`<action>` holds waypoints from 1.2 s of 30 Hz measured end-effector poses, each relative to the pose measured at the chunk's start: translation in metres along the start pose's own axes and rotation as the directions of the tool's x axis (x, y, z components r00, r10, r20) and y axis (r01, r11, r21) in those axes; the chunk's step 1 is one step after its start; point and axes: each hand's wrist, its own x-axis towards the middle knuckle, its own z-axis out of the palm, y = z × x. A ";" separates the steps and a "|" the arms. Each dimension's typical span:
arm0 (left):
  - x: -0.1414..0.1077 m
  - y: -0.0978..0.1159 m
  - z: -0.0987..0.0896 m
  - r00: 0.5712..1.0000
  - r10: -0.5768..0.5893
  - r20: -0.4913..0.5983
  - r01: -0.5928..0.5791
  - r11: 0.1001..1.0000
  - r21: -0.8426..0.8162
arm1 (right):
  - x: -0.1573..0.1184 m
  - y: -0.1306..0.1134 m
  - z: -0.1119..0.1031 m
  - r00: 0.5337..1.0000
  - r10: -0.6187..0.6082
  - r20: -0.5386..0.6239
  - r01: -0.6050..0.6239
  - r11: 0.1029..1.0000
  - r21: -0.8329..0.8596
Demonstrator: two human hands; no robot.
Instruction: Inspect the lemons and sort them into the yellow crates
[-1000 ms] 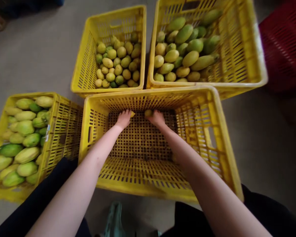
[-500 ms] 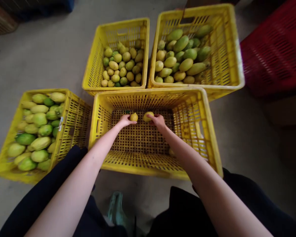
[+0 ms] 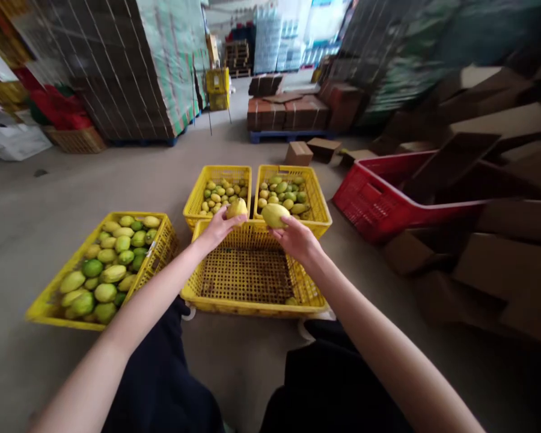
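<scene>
My left hand (image 3: 223,226) is closed round a small yellow fruit (image 3: 237,208). A larger yellow-green fruit (image 3: 275,215) is held in my right hand (image 3: 297,237). Both hands are raised over the far rim of the near yellow crate (image 3: 252,308), whose perforated floor shows, with one fruit (image 3: 291,300) at its near right corner. Behind it stand a left back crate (image 3: 193,195) of small yellow fruits and a right back crate (image 3: 321,201) of longer green and yellow fruits. A left crate (image 3: 165,240) is full of green and yellow fruits.
A red crate (image 3: 369,198) with cardboard in it stands at the right, among piled cardboard boxes (image 3: 491,258). Farther back are a blue pallet (image 3: 288,136) with flat boxes, small cartons (image 3: 299,154) on the floor, and tall wrapped stacks (image 3: 117,72).
Both hands have lifted their fruits up from inside the near crate to above its far rim. The camera view has tilted up, showing more of the room.
</scene>
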 end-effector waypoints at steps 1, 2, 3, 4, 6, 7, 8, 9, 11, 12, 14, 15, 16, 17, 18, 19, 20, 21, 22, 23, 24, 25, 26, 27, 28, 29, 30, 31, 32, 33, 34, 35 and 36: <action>-0.012 0.007 0.007 0.999 0.028 0.019 -0.029 0.999 0.045 | -0.014 -0.005 0.004 0.999 -0.040 0.033 0.040 0.999 -0.018; -0.023 0.011 0.013 0.998 0.052 0.043 -0.056 0.994 0.096 | -0.026 -0.008 0.006 0.995 -0.072 0.064 0.075 0.996 -0.054; -0.033 0.014 0.017 0.995 0.070 0.069 -0.079 0.986 0.144 | -0.036 -0.009 0.007 0.990 -0.099 0.096 0.108 0.989 -0.099; -0.041 0.015 0.021 0.992 0.080 0.093 -0.096 0.978 0.185 | -0.044 -0.008 0.008 0.985 -0.121 0.122 0.139 0.978 -0.153; -0.054 0.011 0.026 0.988 0.091 0.127 -0.120 0.963 0.240 | -0.053 -0.002 0.006 0.973 -0.184 0.140 0.217 0.935 -0.281; -0.058 0.007 0.028 0.987 0.093 0.130 -0.123 0.960 0.252 | -0.055 0.003 0.004 0.964 -0.230 0.133 0.263 0.899 -0.351; -0.061 0.003 0.029 0.987 0.092 0.128 -0.123 0.959 0.256 | -0.055 0.009 0.003 0.948 -0.295 0.121 0.318 0.848 -0.423; -0.063 -0.001 0.029 0.988 0.093 0.124 -0.122 0.959 0.255 | -0.054 0.015 0.001 0.923 -0.368 0.115 0.374 0.785 -0.494; -0.066 -0.009 0.031 0.985 0.107 0.135 -0.140 0.954 0.266 | -0.051 0.025 -0.001 0.856 -0.497 0.143 0.468 0.627 -0.623; -0.068 -0.011 0.032 0.982 0.118 0.147 -0.156 0.948 0.278 | -0.050 0.029 -0.001 0.821 -0.538 0.193 0.508 0.533 -0.676; -0.072 -0.012 0.035 0.974 0.145 0.176 -0.195 0.930 0.312 | -0.050 0.033 -0.003 0.732 -0.592 0.335 0.600 0.329 -0.729; -0.074 -0.010 0.037 0.969 0.159 0.189 -0.215 0.919 0.330 | -0.052 0.034 -0.003 0.679 -0.609 0.410 0.645 0.228 -0.730; -0.076 -0.008 0.038 0.964 0.178 0.197 -0.239 0.907 0.348 | -0.054 0.034 -0.004 0.620 -0.628 0.469 0.681 0.136 -0.719; -0.078 -0.005 0.040 0.958 0.203 0.205 -0.267 0.892 0.364 | -0.056 0.034 -0.005 0.566 -0.648 0.510 0.705 0.059 -0.707; -0.079 -0.002 0.041 0.949 0.228 0.216 -0.297 0.877 0.377 | -0.059 0.034 -0.005 0.522 -0.665 0.534 0.715 0.001 -0.699; -0.080 0.000 0.042 0.940 0.253 0.229 -0.326 0.862 0.388 | -0.062 0.034 -0.005 0.493 -0.678 0.544 0.716 -0.039 -0.697; -0.080 0.003 0.043 0.931 0.274 0.242 -0.353 0.849 0.394 | -0.064 0.034 -0.005 0.475 -0.689 0.548 0.714 -0.063 -0.697; -0.080 0.004 0.043 0.922 0.290 0.255 -0.374 0.838 0.397 | -0.065 0.034 -0.005 0.462 -0.697 0.549 0.713 -0.076 -0.697; -0.080 0.005 0.044 0.916 0.302 0.266 -0.389 0.831 0.397 | -0.066 0.034 -0.005 0.454 -0.703 0.548 0.714 -0.082 -0.696; -0.080 0.005 0.044 0.911 0.311 0.272 -0.400 0.826 0.398 | -0.067 0.034 -0.004 0.449 -0.707 0.546 0.714 -0.083 -0.695; -0.079 0.004 0.044 0.907 0.320 0.275 -0.410 0.820 0.400 | -0.067 0.034 -0.004 0.448 -0.711 0.542 0.714 -0.081 -0.696; -0.079 0.004 0.045 0.902 0.330 0.278 -0.421 0.812 0.403 | -0.066 0.034 -0.003 0.447 -0.716 0.536 0.712 -0.077 -0.698; -0.078 0.003 0.045 0.896 0.343 0.282 -0.436 0.803 0.407 | -0.065 0.035 -0.003 0.448 -0.723 0.526 0.710 -0.069 -0.701; -0.078 0.002 0.045 0.888 0.358 0.289 -0.453 0.789 0.414 | -0.065 0.035 -0.003 0.451 -0.729 0.515 0.708 -0.059 -0.704; -0.078 0.002 0.045 0.879 0.373 0.298 -0.472 0.774 0.422 | -0.064 0.036 -0.003 0.453 -0.736 0.503 0.706 -0.049 -0.707; -0.078 0.002 0.045 0.869 0.385 0.310 -0.489 0.759 0.430 | -0.063 0.037 -0.003 0.453 -0.744 0.491 0.704 -0.039 -0.709; -0.078 0.003 0.046 0.861 0.394 0.322 -0.504 0.744 0.438 | -0.062 0.038 -0.003 0.453 -0.752 0.479 0.702 -0.031 -0.712; -0.079 0.003 0.046 0.854 0.400 0.333 -0.516 0.732 0.445 | -0.061 0.039 -0.003 0.453 -0.759 0.467 0.699 -0.023 -0.714; -0.079 0.004 0.046 0.848 0.405 0.342 -0.526 0.721 0.452 | -0.061 0.040 -0.002 0.451 -0.767 0.456 0.697 -0.016 -0.717; -0.079 0.004 0.046 0.844 0.409 0.346 -0.533 0.712 0.457 | -0.060 0.041 -0.002 0.447 -0.774 0.448 0.697 -0.012 -0.717; -0.080 0.004 0.046 0.841 0.415 0.348 -0.539 0.704 0.462 | -0.060 0.041 -0.002 0.444 -0.779 0.442 0.696 -0.010 -0.718; -0.080 0.004 0.045 0.839 0.419 0.348 -0.543 0.699 0.466 | -0.059 0.042 -0.001 0.442 -0.783 0.438 0.696 -0.009 -0.718; -0.079 0.004 0.045 0.838 0.420 0.349 -0.544 0.695 0.470 | -0.059 0.043 -0.001 0.442 -0.784 0.436 0.695 -0.009 -0.719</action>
